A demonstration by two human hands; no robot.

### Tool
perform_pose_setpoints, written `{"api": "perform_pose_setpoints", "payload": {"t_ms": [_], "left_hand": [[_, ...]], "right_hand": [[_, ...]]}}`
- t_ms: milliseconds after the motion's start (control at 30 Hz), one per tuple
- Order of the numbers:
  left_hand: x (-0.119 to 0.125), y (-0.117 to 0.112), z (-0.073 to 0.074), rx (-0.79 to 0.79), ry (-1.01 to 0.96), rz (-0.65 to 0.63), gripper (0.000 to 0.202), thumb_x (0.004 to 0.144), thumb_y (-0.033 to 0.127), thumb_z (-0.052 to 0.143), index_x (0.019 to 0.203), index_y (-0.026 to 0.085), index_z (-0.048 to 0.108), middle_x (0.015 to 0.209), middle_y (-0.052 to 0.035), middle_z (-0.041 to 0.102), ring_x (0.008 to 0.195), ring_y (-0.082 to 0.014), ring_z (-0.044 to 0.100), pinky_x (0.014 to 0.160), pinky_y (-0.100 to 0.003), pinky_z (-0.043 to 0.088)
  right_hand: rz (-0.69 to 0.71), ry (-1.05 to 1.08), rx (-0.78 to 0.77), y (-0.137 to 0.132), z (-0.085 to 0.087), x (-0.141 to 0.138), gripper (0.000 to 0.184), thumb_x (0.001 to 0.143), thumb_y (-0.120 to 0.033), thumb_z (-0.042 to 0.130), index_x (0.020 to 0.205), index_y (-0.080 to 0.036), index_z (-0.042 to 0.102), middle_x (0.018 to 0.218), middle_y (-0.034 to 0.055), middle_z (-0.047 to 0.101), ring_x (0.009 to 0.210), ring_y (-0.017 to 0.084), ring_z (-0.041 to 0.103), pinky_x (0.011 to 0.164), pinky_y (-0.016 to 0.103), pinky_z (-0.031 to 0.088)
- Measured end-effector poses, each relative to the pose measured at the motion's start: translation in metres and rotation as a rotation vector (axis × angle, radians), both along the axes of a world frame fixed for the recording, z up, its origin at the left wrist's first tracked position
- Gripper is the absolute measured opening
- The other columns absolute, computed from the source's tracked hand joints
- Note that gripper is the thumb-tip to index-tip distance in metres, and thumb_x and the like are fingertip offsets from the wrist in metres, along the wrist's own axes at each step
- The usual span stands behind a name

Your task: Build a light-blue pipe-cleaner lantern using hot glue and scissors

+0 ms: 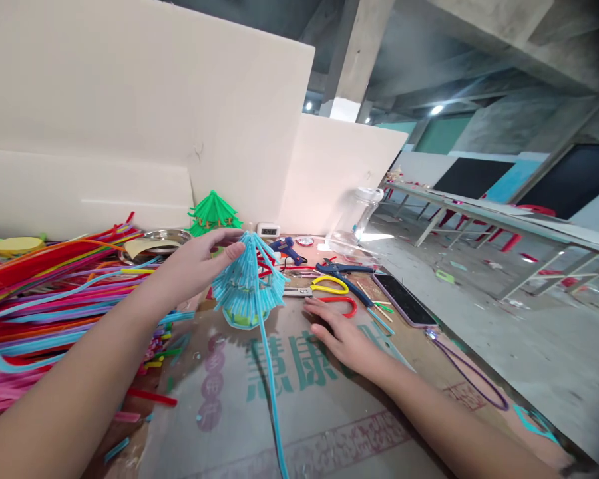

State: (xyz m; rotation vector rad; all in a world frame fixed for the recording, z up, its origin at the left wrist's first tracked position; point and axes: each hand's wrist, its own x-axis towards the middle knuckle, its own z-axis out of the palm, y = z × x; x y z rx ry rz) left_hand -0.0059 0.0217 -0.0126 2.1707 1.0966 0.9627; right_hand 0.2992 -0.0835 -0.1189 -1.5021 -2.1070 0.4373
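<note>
A light-blue tiered pagoda made of pipe cleaners stands upright on the printed cardboard, with a green base visible under its lower tier. One long blue pipe cleaner runs from its front down toward me. My left hand grips its upper left side, the thumb near the peak and the other fingers partly hidden behind. My right hand rests low over the cardboard with fingers stretched out, nothing held. Its fingertips are close to the scissors with one yellow handle and one red handle; contact is unclear.
Bundles of coloured pipe cleaners cover the left side. Behind stand a green pipe-cleaner roof, a small timer, a glue gun and a clear jar. Pliers and a phone lie at right.
</note>
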Motion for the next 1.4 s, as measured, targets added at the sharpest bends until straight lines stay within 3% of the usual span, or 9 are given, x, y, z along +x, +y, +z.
{"api": "perform_pose_setpoints", "payload": {"t_ms": [100,233,400,500,667,833,967,1133,1400], "left_hand": [[0.001,0.0,-0.001,0.01,-0.015,-0.011,0.065,0.085,0.065,0.048,0.132,0.02,0.056,0.132,-0.0089,0.062,0.118,-0.0299,0.058,0.101,-0.043,0.046],[0.002,-0.001,0.001,0.005,-0.013,-0.007,0.065,0.084,0.066,0.049,0.131,0.021,0.057,0.129,-0.0082,0.064,0.115,-0.03,0.06,0.1,-0.042,0.047],[0.002,-0.001,0.003,0.019,0.013,-0.007,0.068,0.085,0.068,0.047,0.133,0.022,0.056,0.13,-0.0082,0.063,0.115,-0.03,0.06,0.1,-0.043,0.047],[0.002,-0.002,0.003,0.026,0.018,0.001,0.068,0.084,0.069,0.048,0.133,0.023,0.057,0.131,-0.0077,0.063,0.115,-0.0304,0.06,0.1,-0.043,0.047],[0.001,-0.002,0.003,0.03,0.004,-0.014,0.069,0.084,0.068,0.049,0.133,0.021,0.057,0.131,-0.0092,0.063,0.116,-0.0304,0.059,0.099,-0.043,0.047],[0.001,-0.003,0.003,0.005,0.001,-0.012,0.065,0.086,0.064,0.048,0.133,0.02,0.056,0.131,-0.0087,0.062,0.118,-0.0296,0.058,0.101,-0.042,0.046],[0.001,-0.004,0.003,-0.003,-0.019,-0.027,0.064,0.087,0.063,0.048,0.134,0.02,0.054,0.133,-0.0081,0.061,0.119,-0.0284,0.058,0.101,-0.04,0.046],[0.001,-0.005,0.004,0.024,-0.017,-0.015,0.061,0.088,0.063,0.045,0.131,0.021,0.057,0.13,-0.0066,0.064,0.117,-0.028,0.059,0.1,-0.039,0.046],[0.004,-0.005,0.002,0.024,-0.067,-0.006,0.06,0.087,0.061,0.051,0.131,0.021,0.057,0.126,-0.0071,0.066,0.113,-0.0263,0.062,0.096,-0.037,0.049]], "right_hand": [[0.212,0.047,-0.125,-0.001,0.01,-0.008,0.053,0.094,-0.048,0.051,0.137,-0.016,0.054,0.149,0.0167,0.043,0.143,0.029,0.032,0.117,0.053,0.021],[0.546,0.461,-0.46,-0.02,0.028,-0.021,0.061,0.102,-0.05,0.024,0.111,-0.011,0.07,0.115,0.0183,0.07,0.113,0.024,0.064,0.102,0.044,0.045],[0.813,0.278,-0.481,-0.044,0.037,-0.032,0.051,0.096,-0.052,0.044,0.122,-0.014,0.067,0.136,0.0155,0.058,0.138,0.025,0.041,0.118,0.041,0.02],[1.066,0.393,-0.837,-0.042,0.035,-0.027,0.064,0.097,-0.058,0.034,0.094,-0.01,0.076,0.101,0.0177,0.075,0.108,0.026,0.067,0.105,0.036,0.042],[0.49,0.541,-0.427,-0.028,0.026,-0.009,0.046,0.094,-0.05,0.05,0.112,-0.014,0.071,0.129,0.017,0.063,0.127,0.025,0.054,0.111,0.044,0.033],[0.692,0.565,-0.691,-0.025,0.024,0.001,0.059,0.096,-0.057,0.04,0.096,-0.009,0.074,0.096,0.0173,0.075,0.1,0.024,0.069,0.1,0.043,0.044],[0.448,0.571,-0.494,-0.022,0.029,0.006,0.042,0.092,-0.05,0.056,0.101,-0.013,0.072,0.116,0.0165,0.069,0.115,0.023,0.062,0.1,0.04,0.043],[0.286,0.694,-0.475,-0.015,0.025,0.012,0.047,0.092,-0.054,0.053,0.082,-0.011,0.068,0.071,0.0095,0.071,0.065,0.017,0.067,0.067,0.032,0.052],[-0.093,0.491,-0.139,-0.008,0.016,-0.005,0.043,0.089,-0.057,0.053,0.077,-0.017,0.06,0.055,-0.0025,0.051,0.047,0.011,0.046,0.047,0.023,0.037]]}}
